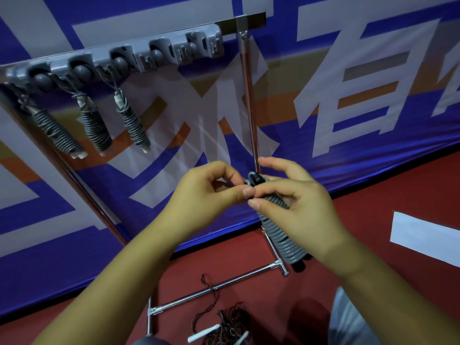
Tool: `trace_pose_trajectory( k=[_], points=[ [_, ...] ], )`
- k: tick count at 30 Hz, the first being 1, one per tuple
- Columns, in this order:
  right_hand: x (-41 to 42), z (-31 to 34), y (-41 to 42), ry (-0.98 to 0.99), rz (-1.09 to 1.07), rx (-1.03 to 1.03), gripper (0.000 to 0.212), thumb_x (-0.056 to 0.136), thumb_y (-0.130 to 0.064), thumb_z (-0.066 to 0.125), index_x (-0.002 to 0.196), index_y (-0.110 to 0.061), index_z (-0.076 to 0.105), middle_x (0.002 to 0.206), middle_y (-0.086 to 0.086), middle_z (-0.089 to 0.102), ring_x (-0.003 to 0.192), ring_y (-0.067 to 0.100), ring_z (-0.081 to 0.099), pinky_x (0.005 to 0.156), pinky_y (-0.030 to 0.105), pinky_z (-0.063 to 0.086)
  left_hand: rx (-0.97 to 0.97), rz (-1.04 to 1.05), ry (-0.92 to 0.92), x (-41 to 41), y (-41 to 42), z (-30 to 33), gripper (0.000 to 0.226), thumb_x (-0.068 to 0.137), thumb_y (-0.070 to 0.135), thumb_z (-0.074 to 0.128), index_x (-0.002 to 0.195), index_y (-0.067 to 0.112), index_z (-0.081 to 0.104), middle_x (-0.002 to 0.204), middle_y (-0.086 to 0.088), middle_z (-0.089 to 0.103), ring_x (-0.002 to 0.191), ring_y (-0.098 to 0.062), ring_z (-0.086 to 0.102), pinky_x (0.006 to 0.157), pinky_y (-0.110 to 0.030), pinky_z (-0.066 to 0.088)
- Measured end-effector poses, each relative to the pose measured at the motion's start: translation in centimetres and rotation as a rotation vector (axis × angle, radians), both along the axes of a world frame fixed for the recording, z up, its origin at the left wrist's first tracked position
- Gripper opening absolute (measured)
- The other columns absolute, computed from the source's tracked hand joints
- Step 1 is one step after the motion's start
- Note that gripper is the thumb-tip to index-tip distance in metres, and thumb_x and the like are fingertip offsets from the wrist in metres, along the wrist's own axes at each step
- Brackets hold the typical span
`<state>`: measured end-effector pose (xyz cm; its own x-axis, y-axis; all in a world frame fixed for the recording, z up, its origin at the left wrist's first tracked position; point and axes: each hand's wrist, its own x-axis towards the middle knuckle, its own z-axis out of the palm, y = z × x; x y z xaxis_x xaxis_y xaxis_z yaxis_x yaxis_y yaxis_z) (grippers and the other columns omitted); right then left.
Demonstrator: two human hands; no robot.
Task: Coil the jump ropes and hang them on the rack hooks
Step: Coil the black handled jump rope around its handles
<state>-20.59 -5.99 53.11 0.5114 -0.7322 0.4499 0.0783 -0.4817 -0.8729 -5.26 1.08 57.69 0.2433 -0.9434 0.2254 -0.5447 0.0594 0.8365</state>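
Head camera view, centre of the frame: both hands meet over a grey jump rope wound in tight coils around dark handles (278,227). The right hand (298,205) is wrapped around the upper part of this bundle, thumb across the coils, and the bundle slants down toward the lower right with a black handle end showing below the hand. The left hand (209,190) pinches the bundle's top end between thumb and forefinger, just beside the right thumb. In the upper left, a grey plastic hook rack with round ball clips (119,61) sits on a chrome metal stand (250,95), and 3 coiled grey ropes with white handle ends (95,125) hang from it side by side. At the bottom centre, a loose dark rope with white handles (229,324) lies tangled on the red floor (373,190). Behind the stand hangs a blue banner with large white characters (361,83).
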Motion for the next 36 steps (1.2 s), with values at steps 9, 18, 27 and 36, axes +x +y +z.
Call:
trace_pose_trajectory(
  k=[9,18,27,36],
  points=[
    [0.5,0.6,0.3,0.000,-0.078,0.051,0.035,0.070,-0.006,0.081,0.077,-0.035,0.062,0.111,-0.013,0.059,0.101,0.006,0.063,0.084,0.018,0.052,-0.030,0.044,-0.101,0.0,-0.1,-0.4,0.017,0.080,0.006,0.073,0.084,0.016,0.059,0.077,-0.006,0.069,0.064,-0.010,0.065,0.063,-0.021,0.054],
    [2.0,1.5,0.4,0.043,-0.159,-0.081,0.037,0.070,-0.007,0.081,0.088,-0.023,0.053,0.094,-0.002,0.063,0.086,0.009,0.065,0.073,0.028,0.056,-0.129,0.162,0.173,-0.3,-0.8,0.3,0.025,0.079,-0.017,0.051,0.079,0.009,0.049,0.078,-0.024,0.063,0.071,-0.027,0.066,0.077,-0.047,0.057],
    [3.2,4.6,-0.7,0.054,-0.108,-0.177,0.039,0.073,-0.006,0.076,0.088,-0.028,0.049,0.092,-0.003,0.060,0.083,0.008,0.062,0.068,0.018,0.051,-0.041,0.136,0.209,1.4,-0.4,3.7,0.013,0.084,-0.007,0.060,0.089,0.005,0.059,0.085,-0.013,0.069,0.075,-0.020,0.069,0.073,-0.030,0.059],
    [7.1,8.2,-1.8,0.184,-0.012,-0.190,0.035,0.079,-0.008,0.064,0.105,-0.025,0.048,0.109,-0.003,0.044,0.091,0.009,0.048,0.065,0.005,0.036,0.008,0.163,-0.519,3.8,-0.9,7.8,0.008,0.086,0.009,0.057,0.081,0.011,0.064,0.067,-0.001,0.065,0.061,-0.010,0.062,0.058,-0.027,0.052]
  ],
)
